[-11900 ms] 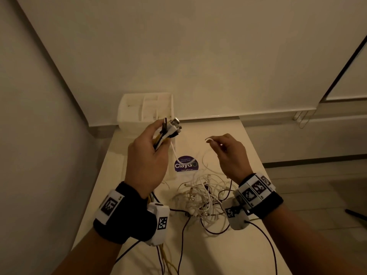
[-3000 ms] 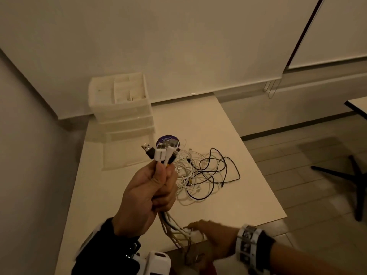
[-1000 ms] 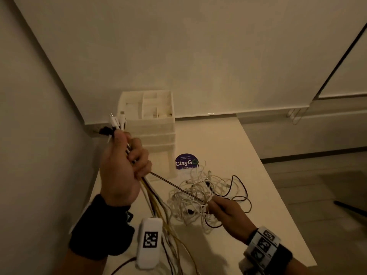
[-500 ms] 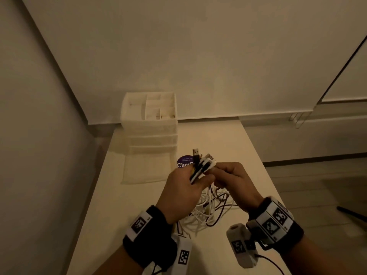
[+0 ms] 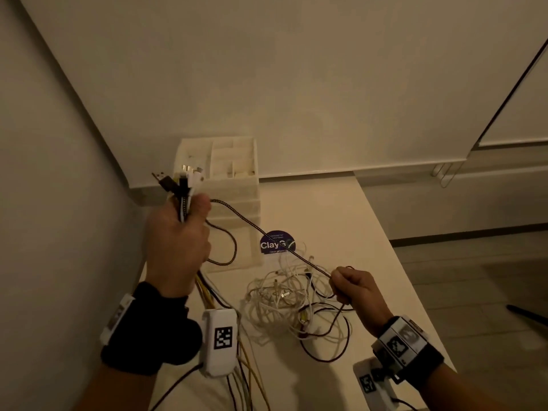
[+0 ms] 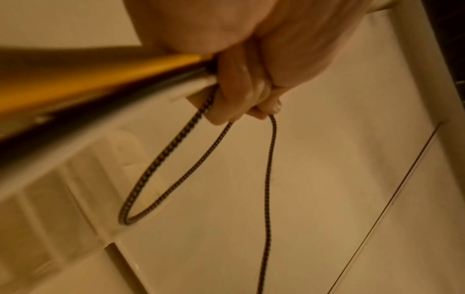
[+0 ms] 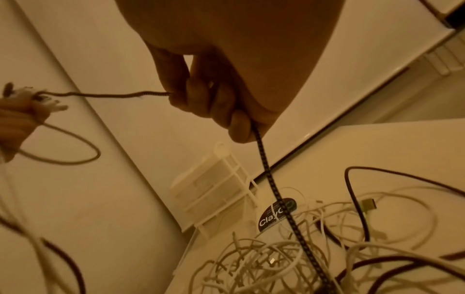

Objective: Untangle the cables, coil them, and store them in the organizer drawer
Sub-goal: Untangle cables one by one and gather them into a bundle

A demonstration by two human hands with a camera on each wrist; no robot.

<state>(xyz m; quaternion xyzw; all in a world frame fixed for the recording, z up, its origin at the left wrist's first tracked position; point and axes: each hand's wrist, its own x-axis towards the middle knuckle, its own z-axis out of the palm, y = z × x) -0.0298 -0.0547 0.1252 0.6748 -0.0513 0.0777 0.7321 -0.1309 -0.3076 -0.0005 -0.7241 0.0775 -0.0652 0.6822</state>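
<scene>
A bundle of plug ends point(image 5: 178, 185) is gripped by the left hand point(image 5: 178, 241) before the organizer point(image 5: 234, 185); the braided cable point(image 5: 267, 235) is clenched in the right hand point(image 5: 358, 289) above the tangle point(image 5: 284, 301) on the worktop point(image 5: 341, 221), a purple sticker point(image 5: 277, 243) partly crossed

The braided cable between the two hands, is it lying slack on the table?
No, the braided cable runs taut through the air from the left hand to the right hand.

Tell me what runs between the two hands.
A taut braided cable runs from the left hand to the right hand; shown in the head view.
</scene>
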